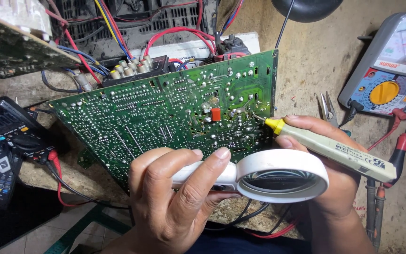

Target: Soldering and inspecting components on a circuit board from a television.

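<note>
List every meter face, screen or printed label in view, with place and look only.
Analog multimeter: upper right, grey case, pale needle dial, yellow knob.
Digital multimeter: left edge, black, dark blank screen.
Remote control: lower left, black, small buttons.
Pen tool: right hand, cream body, yellow tip, dark printed label.

Two multimeters [391, 66] [10, 127], a remote [1, 176], pliers [327, 109].

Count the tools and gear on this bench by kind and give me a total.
Circuit boards: 2, green board, second board
Meters: 2, analog multimeter, digital multimeter
Magnifying glass, left hand: 1
Pen probe, right hand: 1
Remote control: 1
Pliers: 1
Total: 8
</note>
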